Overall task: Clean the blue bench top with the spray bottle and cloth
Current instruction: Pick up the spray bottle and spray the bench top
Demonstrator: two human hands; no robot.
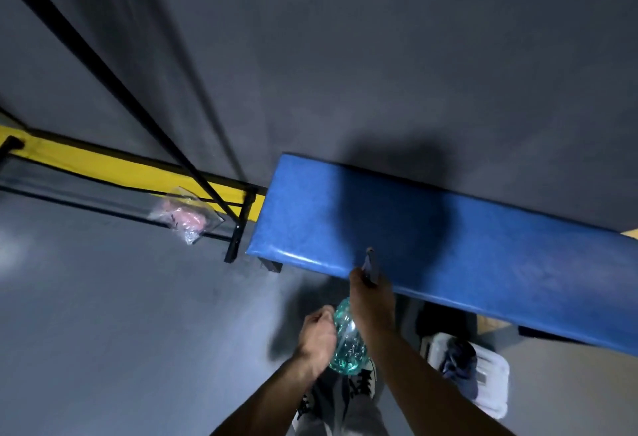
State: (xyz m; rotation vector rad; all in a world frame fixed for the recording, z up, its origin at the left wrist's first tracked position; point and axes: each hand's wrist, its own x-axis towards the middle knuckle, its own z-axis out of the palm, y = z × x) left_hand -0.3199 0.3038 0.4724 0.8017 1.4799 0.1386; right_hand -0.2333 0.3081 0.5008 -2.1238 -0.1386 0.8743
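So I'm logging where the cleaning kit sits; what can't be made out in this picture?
- Head view: the spray bottle head is mostly hidden by the right hand.
- Whether the left hand touches the bottle: motion-blurred.
- The cloth: none surely identifiable; dark fabric in the white tub is too blurred.
- The blue bench top is cut off by the right edge.

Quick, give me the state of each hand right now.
Left hand: fingers loosely curled beside the clear teal plastic spray bottle; whether it grips the bottle cannot be told.
Right hand: holds the spray bottle by its grey trigger head.
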